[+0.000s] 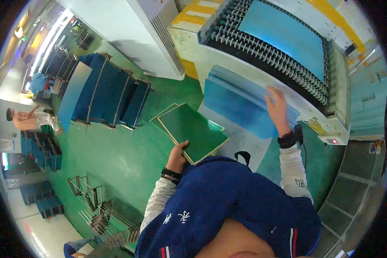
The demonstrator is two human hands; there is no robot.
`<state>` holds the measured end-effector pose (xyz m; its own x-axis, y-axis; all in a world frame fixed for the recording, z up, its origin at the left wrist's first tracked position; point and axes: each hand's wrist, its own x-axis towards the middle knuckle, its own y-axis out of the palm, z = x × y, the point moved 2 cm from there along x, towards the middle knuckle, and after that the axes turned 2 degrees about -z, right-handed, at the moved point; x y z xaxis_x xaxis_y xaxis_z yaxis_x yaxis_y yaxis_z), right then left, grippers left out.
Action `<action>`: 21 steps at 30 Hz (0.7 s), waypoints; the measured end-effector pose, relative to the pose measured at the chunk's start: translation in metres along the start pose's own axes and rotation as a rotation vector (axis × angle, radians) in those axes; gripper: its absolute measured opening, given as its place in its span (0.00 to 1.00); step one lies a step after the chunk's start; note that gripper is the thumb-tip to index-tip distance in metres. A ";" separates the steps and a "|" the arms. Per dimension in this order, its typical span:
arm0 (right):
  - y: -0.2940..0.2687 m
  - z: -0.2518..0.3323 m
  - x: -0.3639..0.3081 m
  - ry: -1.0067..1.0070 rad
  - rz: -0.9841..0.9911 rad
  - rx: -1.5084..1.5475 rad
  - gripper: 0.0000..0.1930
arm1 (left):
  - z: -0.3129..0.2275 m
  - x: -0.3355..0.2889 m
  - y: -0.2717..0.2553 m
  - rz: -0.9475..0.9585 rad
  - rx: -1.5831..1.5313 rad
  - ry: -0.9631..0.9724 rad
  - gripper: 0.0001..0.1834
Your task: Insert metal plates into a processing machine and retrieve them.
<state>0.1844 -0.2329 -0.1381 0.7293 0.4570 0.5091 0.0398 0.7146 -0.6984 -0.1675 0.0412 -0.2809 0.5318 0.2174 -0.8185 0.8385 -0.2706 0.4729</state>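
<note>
My left hand (pixel 176 157) grips the lower left edge of a green circuit board panel (pixel 195 131) with pale gold borders. At least one more panel edge shows behind it, so I seem to hold more than one. My right hand (pixel 278 108) is raised with fingers apart, over the upper right part of a stack of blue sheets (pixel 241 105). Nothing shows in it; whether it touches the stack I cannot tell. The stack leans below the front of a roller conveyor machine (pixel 262 56), on whose rollers lies a flat blue panel (pixel 284 36).
Racks of dark blue panels (pixel 103 90) stand on the green floor to the left. Metal racks (pixel 103 215) are at lower left. A white cabinet (pixel 133 38) rises ahead. A person (pixel 28 119) stands at far left. Grey framed panels (pixel 352 189) line the right side.
</note>
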 end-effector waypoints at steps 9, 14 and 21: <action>0.028 0.009 -0.094 0.112 0.308 -0.181 0.25 | -0.020 -0.047 0.032 0.006 0.232 0.233 0.13; 0.025 0.017 -0.097 0.125 0.366 -0.201 0.28 | -0.032 -0.081 0.042 -0.017 0.255 0.376 0.14; 0.023 0.028 -0.100 0.079 0.420 -0.266 0.26 | -0.038 -0.141 0.040 0.128 0.347 0.507 0.17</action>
<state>0.0930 -0.2474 -0.1914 0.7685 0.6278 0.1240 -0.1031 0.3127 -0.9442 -0.2047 0.0357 -0.1338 0.6869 0.5578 -0.4659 0.7224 -0.5941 0.3538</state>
